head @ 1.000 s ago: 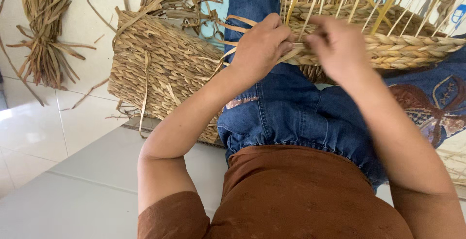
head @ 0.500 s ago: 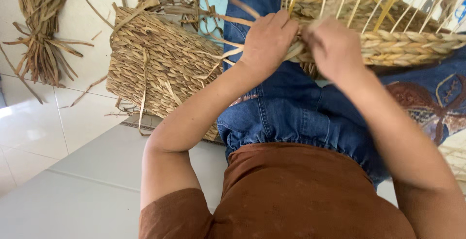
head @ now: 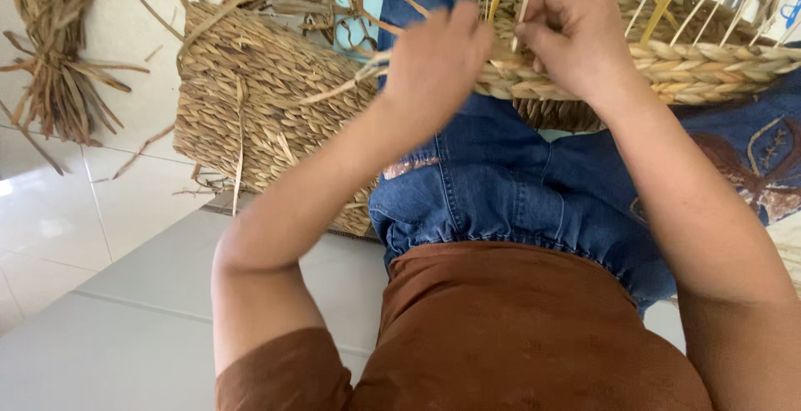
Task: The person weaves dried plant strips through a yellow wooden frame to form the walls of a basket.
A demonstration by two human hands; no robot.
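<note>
Basket on my lap, half woven: thick braided rim of dry straw, running left to right across my thighs, thin pale upright stakes rising from it. It lies straight ahead of both hands, touching them. Long axis of the rim: sideways, left hand to right.

Finished woven panel leans off to my left, on the tiled floor; a bundle of loose straw lies further left, well apart.

My right hand is on the rim, fingers curled shut, pinching between the stakes. My left hand is closed around a loose straw strand trailing out leftward; blurred, so the grip is unclear.

Right hand is nearer the weave.
</note>
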